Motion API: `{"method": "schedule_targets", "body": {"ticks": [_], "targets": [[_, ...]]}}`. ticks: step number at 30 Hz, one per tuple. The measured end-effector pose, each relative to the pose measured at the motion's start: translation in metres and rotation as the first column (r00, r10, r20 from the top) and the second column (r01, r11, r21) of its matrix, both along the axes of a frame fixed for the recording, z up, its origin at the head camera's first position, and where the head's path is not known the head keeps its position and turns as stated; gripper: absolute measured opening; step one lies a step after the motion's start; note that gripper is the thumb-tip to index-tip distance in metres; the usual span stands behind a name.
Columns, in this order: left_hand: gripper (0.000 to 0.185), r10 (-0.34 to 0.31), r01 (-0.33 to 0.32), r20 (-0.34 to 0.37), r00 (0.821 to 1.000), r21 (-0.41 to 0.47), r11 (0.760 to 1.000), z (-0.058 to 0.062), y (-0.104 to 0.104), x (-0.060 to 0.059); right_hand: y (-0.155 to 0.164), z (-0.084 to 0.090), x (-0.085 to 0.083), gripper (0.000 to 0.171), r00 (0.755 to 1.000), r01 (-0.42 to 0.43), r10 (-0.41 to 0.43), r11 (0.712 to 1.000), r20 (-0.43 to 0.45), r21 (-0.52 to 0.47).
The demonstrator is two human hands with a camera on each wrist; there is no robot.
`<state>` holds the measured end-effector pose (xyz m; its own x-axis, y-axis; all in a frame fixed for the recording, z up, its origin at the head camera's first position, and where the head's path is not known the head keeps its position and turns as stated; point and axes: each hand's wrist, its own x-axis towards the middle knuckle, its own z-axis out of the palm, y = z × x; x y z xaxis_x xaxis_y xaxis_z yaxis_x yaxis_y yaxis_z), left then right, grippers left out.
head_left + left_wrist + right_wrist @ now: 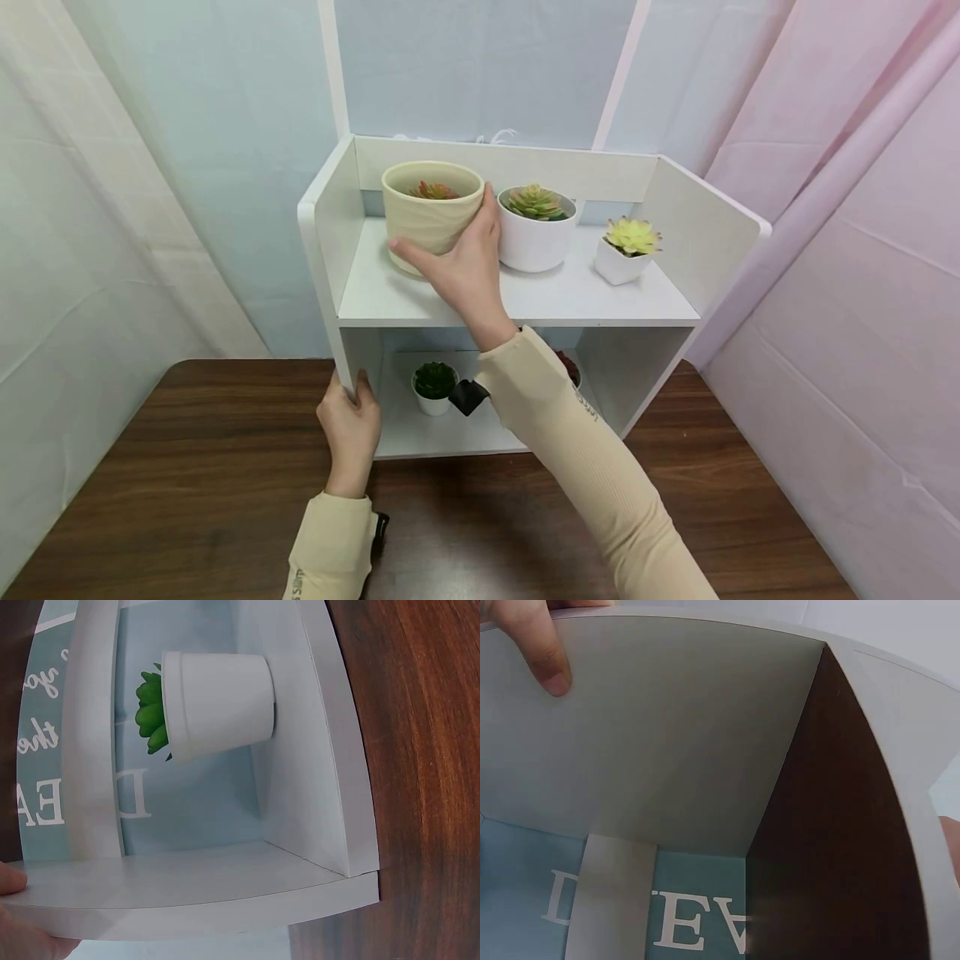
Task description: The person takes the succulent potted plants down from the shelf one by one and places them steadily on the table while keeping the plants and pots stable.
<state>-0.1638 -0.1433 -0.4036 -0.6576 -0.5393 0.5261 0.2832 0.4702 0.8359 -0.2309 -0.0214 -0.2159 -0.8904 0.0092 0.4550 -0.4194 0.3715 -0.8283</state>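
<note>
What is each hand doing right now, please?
Left hand: holding the white shelf's left side panel.
Right hand: closed around the beige pot.

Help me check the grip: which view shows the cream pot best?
The head view: the cream pot stands on the top shelf, right hand wrapped around it. The left wrist view misses it; the right wrist view shows nothing recognisable of it.
</note>
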Motion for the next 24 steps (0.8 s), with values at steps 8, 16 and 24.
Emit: {"method": "schedule_targets", "body": {"ticks": [8,16,24], "targets": [[0.027,-0.005,0.005,0.006,1.000,0.002,1.000,0.0013,0.0006,0.0005,-0.0033,0.0015,-0.0029,0.122,1.000,0.021,-0.021,1.000,0.007,-0.010],[0.027,-0.012,0.012,0.009,1.000,0.010,1.000,0.0016,0.0007,0.0004,-0.0072,0.0011,-0.0066,0.121,0.998,0.050,-0.051,0.998,-0.027,-0.024],[0.028,-0.015,0.015,0.012,1.000,0.009,1.000,0.0020,0.0008,0.0000,-0.0095,0.0010,-0.0081,0.115,0.995,0.091,-0.093,0.995,-0.040,-0.038]]}}
